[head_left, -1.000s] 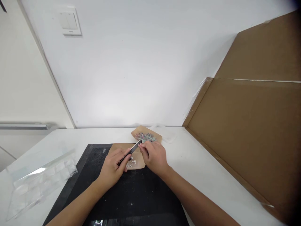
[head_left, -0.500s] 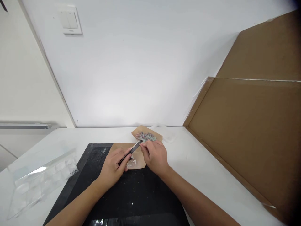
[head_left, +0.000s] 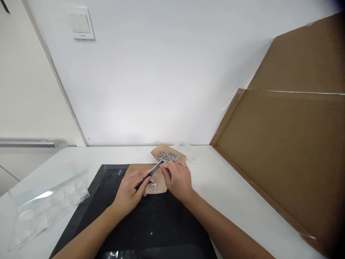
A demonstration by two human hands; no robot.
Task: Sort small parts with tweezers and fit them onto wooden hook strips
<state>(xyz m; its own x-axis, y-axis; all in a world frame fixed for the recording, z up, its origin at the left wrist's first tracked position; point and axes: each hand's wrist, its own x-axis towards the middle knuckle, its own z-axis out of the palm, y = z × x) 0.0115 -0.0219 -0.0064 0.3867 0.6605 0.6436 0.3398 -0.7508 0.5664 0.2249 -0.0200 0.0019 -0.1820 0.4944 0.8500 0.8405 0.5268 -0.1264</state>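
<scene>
My left hand [head_left: 130, 190] is closed round a slim dark object with a pale edge [head_left: 153, 172], seen nearly edge-on and tilted up to the right; its kind is unclear. At the upper end of this object, my right hand [head_left: 178, 180] has thumb and fingers pinched together. Anything between those fingertips is too small or hidden to make out. Below the hands, a brown paper tray [head_left: 161, 188] bears several small white and clear bits [head_left: 151, 185]. Behind them, a second brown paper tray [head_left: 161, 148] carries a heap of small coloured pieces [head_left: 167, 156].
A black mat [head_left: 145, 223] lies under my forearms on the white table [head_left: 231, 201]. To the left is a clear plastic compartment box [head_left: 51, 208]. Crumpled clear plastic [head_left: 192, 154] lies by the wall, and a large cardboard sheet [head_left: 285, 151] stands at the right.
</scene>
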